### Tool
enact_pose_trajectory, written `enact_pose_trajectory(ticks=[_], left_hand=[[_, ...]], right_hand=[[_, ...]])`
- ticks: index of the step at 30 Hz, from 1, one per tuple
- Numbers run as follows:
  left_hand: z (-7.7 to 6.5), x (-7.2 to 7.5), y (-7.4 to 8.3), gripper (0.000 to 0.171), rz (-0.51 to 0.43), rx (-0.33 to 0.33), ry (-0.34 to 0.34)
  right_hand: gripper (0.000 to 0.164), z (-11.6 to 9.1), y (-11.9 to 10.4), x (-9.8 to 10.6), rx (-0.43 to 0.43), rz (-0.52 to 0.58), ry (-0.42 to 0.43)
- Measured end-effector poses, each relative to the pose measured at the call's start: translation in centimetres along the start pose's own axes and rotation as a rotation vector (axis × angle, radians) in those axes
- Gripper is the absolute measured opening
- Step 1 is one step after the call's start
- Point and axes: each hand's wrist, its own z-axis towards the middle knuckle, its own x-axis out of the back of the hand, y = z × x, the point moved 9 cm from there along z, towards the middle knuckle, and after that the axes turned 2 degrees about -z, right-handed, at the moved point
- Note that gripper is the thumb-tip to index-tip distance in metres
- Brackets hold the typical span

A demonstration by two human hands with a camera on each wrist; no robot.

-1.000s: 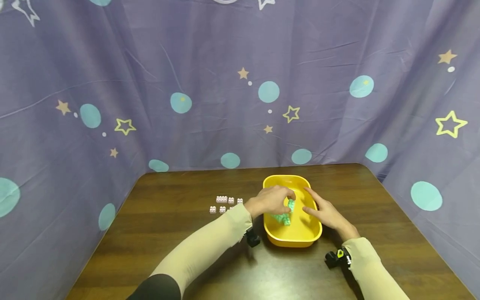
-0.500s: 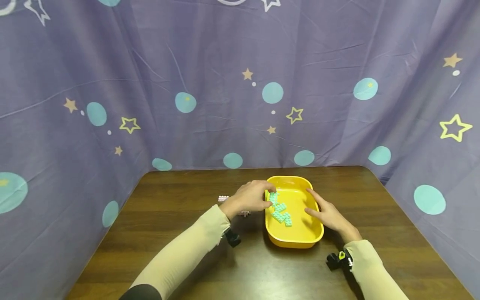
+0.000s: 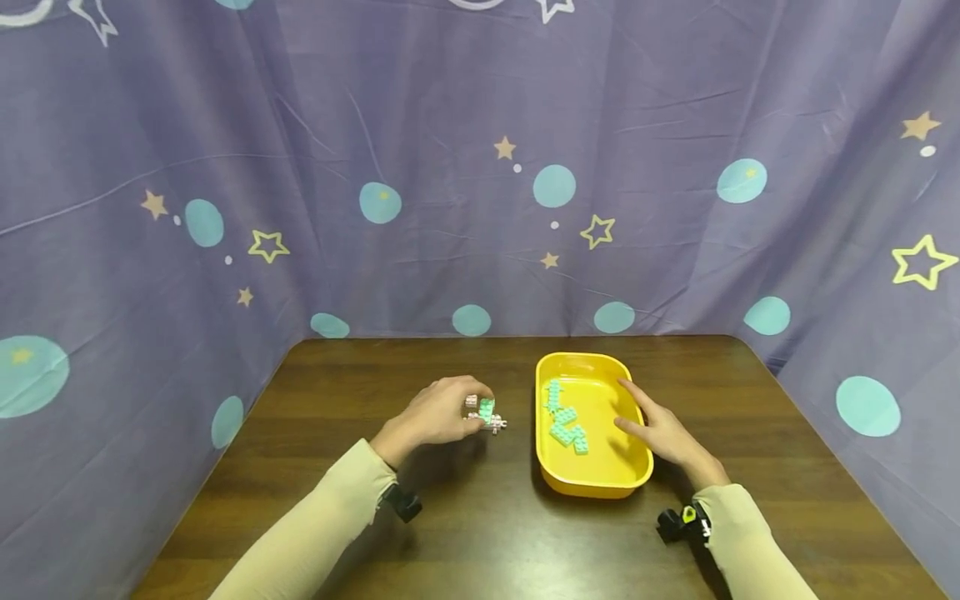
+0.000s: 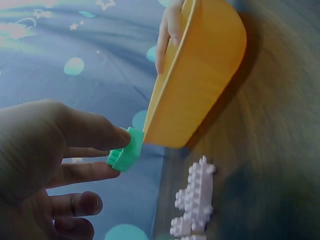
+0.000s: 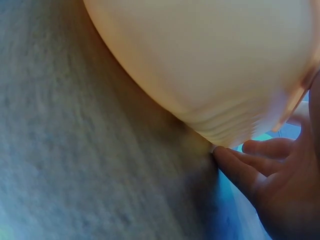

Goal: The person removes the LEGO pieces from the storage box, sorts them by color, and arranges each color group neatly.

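Right hand (image 3: 663,429): grip loose, fingers extended at the yellow tray's (image 3: 592,487) right rim
Left hand (image 3: 437,412): grip pinching a green brick (image 4: 129,150) above the worktop (image 3: 480,533)
Pink bricks (image 4: 198,195): on the worktop, near the left hand
Loose green bricks (image 3: 564,431): inside the tray
Curtain (image 3: 435,108): behind

Green brick (image 4: 132,152) aloft; yellow tray (image 3: 594,489) upright

The left hand (image 3: 438,412) has come out of the yellow tray (image 3: 603,417) and across its rim, carrying a pinched green brick (image 3: 487,410) over the desk (image 3: 487,533) to near the pale pink bricks (image 3: 495,423). It now hides most of those, while the remaining green bricks (image 3: 564,432) in the tray come into clear view.
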Motion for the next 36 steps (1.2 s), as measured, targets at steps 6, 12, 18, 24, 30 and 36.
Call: enact_pose_trajectory(ticks=[6, 12, 18, 24, 30, 36], left_hand=[[-1.8, 0.5, -0.9, 0.037, 0.004, 0.007, 0.021], [-3.9, 0.3, -2.3, 0.038, -0.002, 0.034, 0.019], [-6.4, -0.6, -4.1, 0.037, -0.026, 0.091, 0.004], [-7.7, -0.9, -5.3, 0.037, -0.043, 0.126, -0.002], [-8.5, -1.3, -6.4, 0.036, -0.048, 0.18, -0.022], [-9.2, -1.7, -7.1, 0.035, -0.049, 0.216, -0.032]], right_hand=[[0.073, 0.0, -0.1, 0.2, 0.006, 0.0, 0.008], [0.072, 0.2, -0.2, 0.3, 0.006, -0.01, 0.013], [0.072, 0.1, -0.1, 0.1, -0.004, 0.0, 0.002], [0.071, 0.0, 0.0, 0.1, 0.003, 0.002, 0.011], [0.071, 0.0, 0.1, 0.1, 0.005, -0.004, 0.011], [0.071, -0.1, -0.2, 0.0, 0.01, -0.004, 0.007]])
